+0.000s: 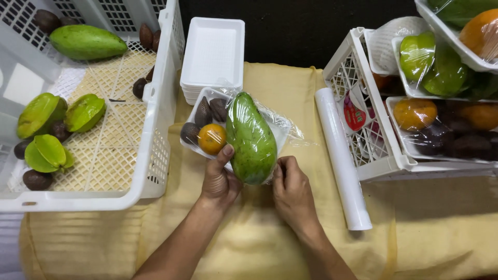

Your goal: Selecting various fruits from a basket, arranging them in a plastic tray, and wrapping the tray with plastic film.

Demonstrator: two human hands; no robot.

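Both hands grip a film-wrapped fruit tray (193,120) above the yellow counter (259,243): left hand (220,179) fingers closed at its edge, right hand (291,189) pinching film underneath; tilting could roll the green avocado (251,137), tearing the wrap.

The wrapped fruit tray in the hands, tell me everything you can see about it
The wrapped fruit tray is a shallow white foam tray covered in clear plastic film that crinkles loosely past its right side. It holds a large green avocado-shaped fruit, a small orange fruit and three dark brown fruits. It sits tilted above the yellow cloth, in front of a stack of empty white trays. The left hand grips its near edge, thumb on the film; the right hand touches its lower right.
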